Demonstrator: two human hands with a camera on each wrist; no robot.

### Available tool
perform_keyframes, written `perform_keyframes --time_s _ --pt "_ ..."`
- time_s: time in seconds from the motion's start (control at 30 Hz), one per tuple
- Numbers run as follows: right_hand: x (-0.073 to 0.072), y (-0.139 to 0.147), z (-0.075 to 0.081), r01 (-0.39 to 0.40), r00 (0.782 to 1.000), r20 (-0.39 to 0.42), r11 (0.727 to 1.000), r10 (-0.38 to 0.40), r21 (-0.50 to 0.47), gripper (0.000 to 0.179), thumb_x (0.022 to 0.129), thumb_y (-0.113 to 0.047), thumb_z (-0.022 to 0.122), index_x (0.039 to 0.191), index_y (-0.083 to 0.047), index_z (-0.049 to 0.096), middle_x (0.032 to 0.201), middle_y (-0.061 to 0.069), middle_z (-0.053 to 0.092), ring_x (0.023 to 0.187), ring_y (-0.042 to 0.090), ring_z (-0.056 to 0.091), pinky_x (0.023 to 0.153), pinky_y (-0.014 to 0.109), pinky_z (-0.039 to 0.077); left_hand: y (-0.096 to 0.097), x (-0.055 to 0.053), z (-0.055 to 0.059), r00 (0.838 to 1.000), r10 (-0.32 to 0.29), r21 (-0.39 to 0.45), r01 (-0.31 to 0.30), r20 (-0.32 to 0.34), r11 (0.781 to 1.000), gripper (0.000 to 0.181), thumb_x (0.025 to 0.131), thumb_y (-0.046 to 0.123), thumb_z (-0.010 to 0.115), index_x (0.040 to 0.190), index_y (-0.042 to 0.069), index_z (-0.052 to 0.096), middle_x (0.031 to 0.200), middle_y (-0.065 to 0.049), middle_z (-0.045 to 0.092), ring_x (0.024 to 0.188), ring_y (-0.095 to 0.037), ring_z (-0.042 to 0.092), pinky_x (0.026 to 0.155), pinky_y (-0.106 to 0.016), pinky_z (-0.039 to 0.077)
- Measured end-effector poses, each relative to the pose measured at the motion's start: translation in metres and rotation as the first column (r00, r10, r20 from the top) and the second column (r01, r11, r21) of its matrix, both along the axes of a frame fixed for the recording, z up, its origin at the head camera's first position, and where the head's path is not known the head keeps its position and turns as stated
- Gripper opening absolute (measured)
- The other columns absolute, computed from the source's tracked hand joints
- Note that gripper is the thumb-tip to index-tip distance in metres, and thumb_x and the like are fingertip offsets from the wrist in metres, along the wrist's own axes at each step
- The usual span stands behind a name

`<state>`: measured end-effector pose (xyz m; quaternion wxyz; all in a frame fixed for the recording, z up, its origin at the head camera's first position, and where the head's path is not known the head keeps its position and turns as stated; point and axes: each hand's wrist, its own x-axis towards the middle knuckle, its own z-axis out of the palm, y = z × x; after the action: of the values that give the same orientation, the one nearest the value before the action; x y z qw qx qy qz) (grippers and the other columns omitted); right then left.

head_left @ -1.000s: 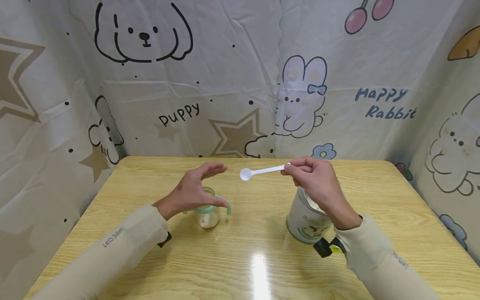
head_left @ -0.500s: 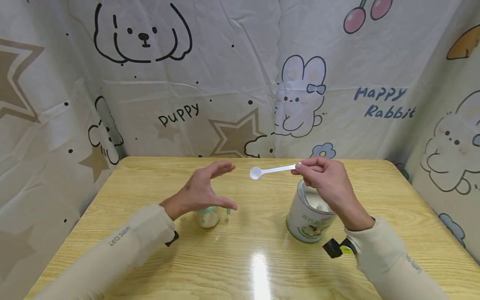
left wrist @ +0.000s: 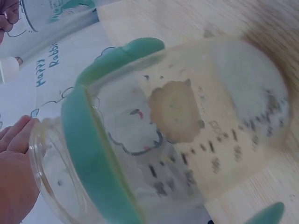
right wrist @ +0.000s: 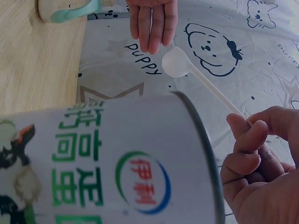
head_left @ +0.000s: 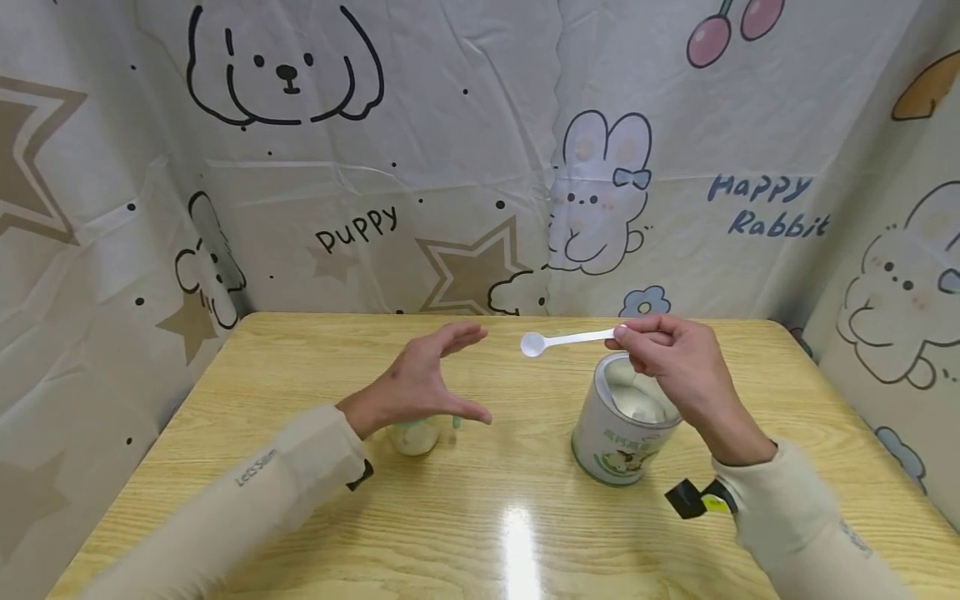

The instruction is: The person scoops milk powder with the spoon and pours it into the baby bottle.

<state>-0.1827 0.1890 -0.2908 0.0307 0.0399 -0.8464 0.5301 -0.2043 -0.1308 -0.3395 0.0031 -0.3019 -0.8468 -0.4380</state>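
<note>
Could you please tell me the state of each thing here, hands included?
Long white plastic scoop: held aloft, load unclear.
White cylindrical tin with green print: upright, open-topped, white powder inside.
Clear bottle with mint-green collar: upright, uncapped, pale contents at bottom.
Left hand: thumb and fingers parted, holding nothing.
Right hand: pinching the scoop.

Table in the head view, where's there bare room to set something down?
Mainly between the bottle and the tin, continuing toward you between the sleeves. Another borders the cloth at the far left corner. It's crowded at the bottle, by the left hand, and at the tin, by the right hand holding the spoon.
</note>
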Motion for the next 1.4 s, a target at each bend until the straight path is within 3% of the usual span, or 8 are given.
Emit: perform_keyframes --time_s 0.33,0.87,1.4 --pt "0.003 0.012 0.000 0.021 1.000 -0.009 1.000 -0.020 0.015 0.036 0.100 -0.027 0.065 0.117 0.004 0.063 0.091 -0.012 0.074 0.079 0.008 0.062 0.069 0.018 0.055 0.013 0.000 0.005 1.000 -0.023 0.008 0.023 -0.011 1.000 0.110 0.061 0.028 0.098 0.150 0.006 0.038 0.150 -0.010 0.048 0.139 -0.024 0.043 0.114 -0.043 0.037" --pt "0.008 0.036 -0.004 0.061 0.998 -0.004 0.996 -0.061 0.072 0.040 0.100 -0.030 0.063 0.121 0.003 0.063 0.094 -0.012 0.074 0.077 0.008 0.056 0.070 0.018 0.053 0.037 0.003 0.002 0.998 -0.052 0.088 0.050 0.020 0.995 0.108 0.060 0.024 0.099 0.149 0.007 0.040 0.150 -0.006 0.049 0.138 -0.020 0.044 0.114 -0.033 0.037" --pt "0.016 0.052 -0.003 0.095 0.995 -0.007 0.991 -0.095 0.092 0.048 0.099 -0.035 0.063 0.128 0.003 0.061 0.093 -0.015 0.073 0.080 0.006 0.059 0.073 0.014 0.055 0.053 0.004 0.001 0.997 -0.062 0.061 0.059 0.050 0.996 0.109 0.061 0.026 0.098 0.150 0.007 0.038 0.152 -0.005 0.046 0.140 -0.020 0.042 0.114 -0.032 0.036"
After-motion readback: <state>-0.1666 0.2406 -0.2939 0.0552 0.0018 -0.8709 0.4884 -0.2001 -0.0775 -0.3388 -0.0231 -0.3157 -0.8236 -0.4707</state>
